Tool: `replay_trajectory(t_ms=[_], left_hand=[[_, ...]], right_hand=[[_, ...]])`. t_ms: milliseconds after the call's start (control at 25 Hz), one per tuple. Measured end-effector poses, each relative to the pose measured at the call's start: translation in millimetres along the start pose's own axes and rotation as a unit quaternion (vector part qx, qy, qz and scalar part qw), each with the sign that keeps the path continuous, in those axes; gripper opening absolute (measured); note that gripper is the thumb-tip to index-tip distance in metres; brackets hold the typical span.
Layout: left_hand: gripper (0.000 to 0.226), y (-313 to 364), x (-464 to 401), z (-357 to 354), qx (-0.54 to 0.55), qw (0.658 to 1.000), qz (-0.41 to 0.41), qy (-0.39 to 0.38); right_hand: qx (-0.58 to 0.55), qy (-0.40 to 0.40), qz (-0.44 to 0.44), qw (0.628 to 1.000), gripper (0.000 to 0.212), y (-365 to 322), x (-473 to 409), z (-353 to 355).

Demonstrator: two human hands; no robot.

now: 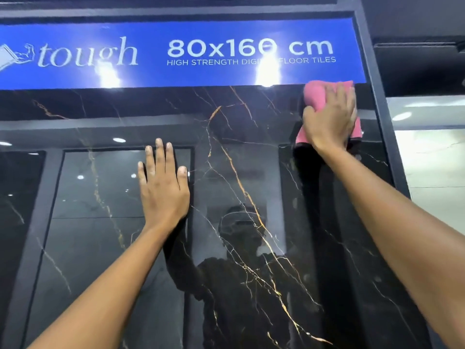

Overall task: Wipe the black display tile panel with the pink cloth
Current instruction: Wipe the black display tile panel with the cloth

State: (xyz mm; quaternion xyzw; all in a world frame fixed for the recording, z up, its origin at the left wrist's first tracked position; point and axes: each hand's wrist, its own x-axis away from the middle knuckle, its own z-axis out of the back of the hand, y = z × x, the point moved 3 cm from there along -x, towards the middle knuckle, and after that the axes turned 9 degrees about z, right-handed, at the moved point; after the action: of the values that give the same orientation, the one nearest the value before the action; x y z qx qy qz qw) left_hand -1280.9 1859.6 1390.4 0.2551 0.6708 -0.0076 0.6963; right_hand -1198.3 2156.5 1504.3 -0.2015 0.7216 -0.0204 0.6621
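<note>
Black display tile panel [246,172] upright; right hand [329,119] grips pink cloth [317,94] at top right corner, wiping. Left hand [163,187] flat, fingers straight, bracing panel, likely for balance.

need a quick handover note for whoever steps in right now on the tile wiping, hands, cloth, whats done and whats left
Left hand: open, flat against the black tile panel, bracing at mid height.
Right hand: presses the pink cloth on the panel's top right corner, just under the blue sign, beside the dark frame.
Done: cannot tell which areas are already wiped; the glossy surface shows reflections throughout.
Left: probably work from this corner across the top and then downward.
</note>
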Motion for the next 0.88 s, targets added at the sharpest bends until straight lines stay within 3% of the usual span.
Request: replay_trajectory(t_ms=[40,80,120,200,240,280,320,400,480,560,600,720,760,880], left_hand=[[0.056,-0.4,0.5,0.3,0.003,1.0,0.003,0.002],[0.056,-0.3,0.2,0.6,0.006,1.0,0.003,0.001],[0.056,0.2,-0.6,1.2,0.009,1.0,0.003,-0.002],[0.055,-0.5,-1.5,1.9,0.006,1.0,0.003,-0.007],[0.055,-0.8,-1.6,1.9,0.004,1.0,0.003,-0.006],[0.056,-0.9,-1.8,2.2,0.004,1.0,0.003,-0.006],[0.057,-0.9,-2.0,2.5,0.007,1.0,0.003,-0.007],[0.057,-0.3,-2.3,3.1,0.015,1.0,0.002,-0.005],[0.055,1.7,-1.4,4.0,0.019,1.0,0.022,-0.006],[0.055,17.7,3.8,4.2,0.038,0.998,0.056,-0.005],[0.055,34.3,9.3,2.2,0.059,0.997,0.058,-0.007],[0.056,97.4,33.6,-10.1,0.106,0.994,0.0,-0.042],[0.057,111.0,40.3,-16.0,0.101,0.993,-0.013,-0.055],[0.061,122.8,52.7,-34.9,0.01,0.998,-0.037,-0.043]], right_hand=[[0.009,0.007,-0.029,1.0,0.071,-19.9,10.6,-6.2],[-0.004,-0.014,0.005,1.0,0.074,-50.1,22.9,-16.6],[-0.02,-0.056,0.107,0.992,0.075,-85.0,36.7,-32.1],[-0.003,-0.184,0.373,0.909,0.076,-144.7,70.5,-59.3],[0.025,-0.215,0.457,0.863,0.076,-157.4,73.2,-62.3],[0.05,-0.215,0.492,0.842,0.076,-155.2,58.5,-61.7],[0.051,-0.201,0.462,0.862,0.076,-141.5,36.7,-57.0],[0.029,-0.138,0.333,0.932,0.075,-87.2,-6.4,-40.4],[0.039,-0.087,0.209,0.973,0.074,-21.8,-14.9,-15.9],[0.054,-0.039,0.131,0.989,0.073,18.5,23.4,0.0],[0.045,-0.027,0.136,0.989,0.073,27.1,53.9,6.0],[0.059,-0.059,0.268,0.96,0.072,58.3,128.4,13.8],[0.076,-0.066,0.261,0.96,0.071,71.5,126.5,18.2],[0.09,-0.038,0.065,0.993,0.071,96.9,55.1,32.8]])
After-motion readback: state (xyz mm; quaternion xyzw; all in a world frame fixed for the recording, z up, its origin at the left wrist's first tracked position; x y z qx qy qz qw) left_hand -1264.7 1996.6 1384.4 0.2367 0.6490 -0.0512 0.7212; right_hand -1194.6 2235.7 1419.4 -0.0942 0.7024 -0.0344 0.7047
